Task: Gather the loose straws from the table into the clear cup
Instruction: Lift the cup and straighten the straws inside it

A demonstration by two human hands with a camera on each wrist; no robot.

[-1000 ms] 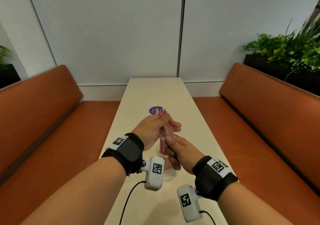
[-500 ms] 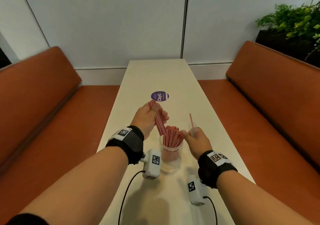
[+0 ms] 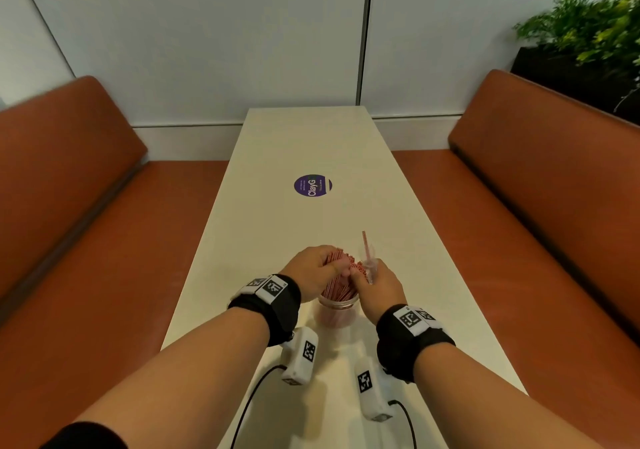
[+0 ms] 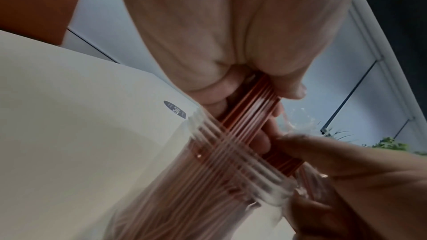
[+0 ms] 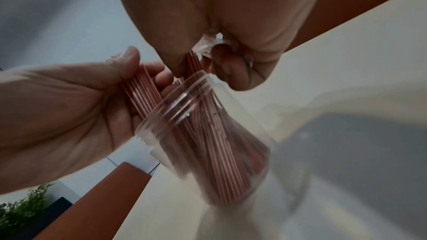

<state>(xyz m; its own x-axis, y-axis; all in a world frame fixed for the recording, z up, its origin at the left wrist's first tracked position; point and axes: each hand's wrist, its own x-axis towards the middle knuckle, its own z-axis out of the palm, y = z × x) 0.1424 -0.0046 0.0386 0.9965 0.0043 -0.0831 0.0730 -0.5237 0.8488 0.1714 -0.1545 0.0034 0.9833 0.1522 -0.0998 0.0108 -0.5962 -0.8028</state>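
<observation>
A clear cup (image 3: 337, 311) stands on the cream table (image 3: 311, 143) between my hands, packed with red-striped straws (image 5: 219, 143). My left hand (image 3: 341, 268) grips a bundle of straws (image 4: 254, 101) whose lower ends sit inside the cup's mouth (image 4: 233, 154). My right hand (image 3: 360, 272) is at the cup's right rim and pinches a single straw in a crinkled clear wrapper (image 3: 366, 251) that sticks up. In the right wrist view the wrapper (image 5: 208, 46) is bunched against the palm and the fingertips touch the straw tops. The cup's base is blurred.
A round purple sticker (image 3: 312, 185) lies further along the table. Orange benches (image 3: 69, 185) (image 3: 540, 171) run along both sides. A planter (image 3: 588, 40) stands at the back right. Wrist camera cables (image 3: 249, 403) trail on the near table.
My left hand has come down and lowered its straw bundle into the cup. My right hand has moved left to the cup's rim, still holding the wrapped straw.
</observation>
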